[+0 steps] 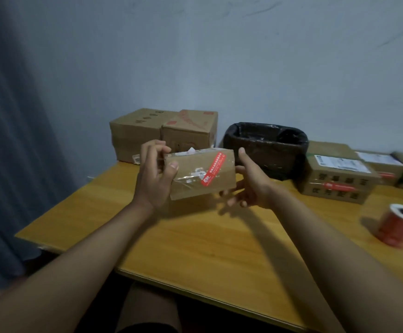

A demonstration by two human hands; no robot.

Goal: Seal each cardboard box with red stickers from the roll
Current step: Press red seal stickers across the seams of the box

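Two hands up over wooden table (pixel 195 241), small cardboard box (pixel 201 174) held between them above the tabletop. Left hand (pixel 153 179) gripping box's left end, thumb curled over front face. Right hand (pixel 248 186) cupping right end from beneath, fingers loosely spread, thumb up. Red sticker (pixel 213 169) stuck diagonally across box face. Sticker roll (pixel 401 224) standing at right on table, well apart from box. Further back: black-lined bin (pixel 266 147), two larger cartons (pixel 163 133) left by wall, stacked parcels (pixel 340 174) right.
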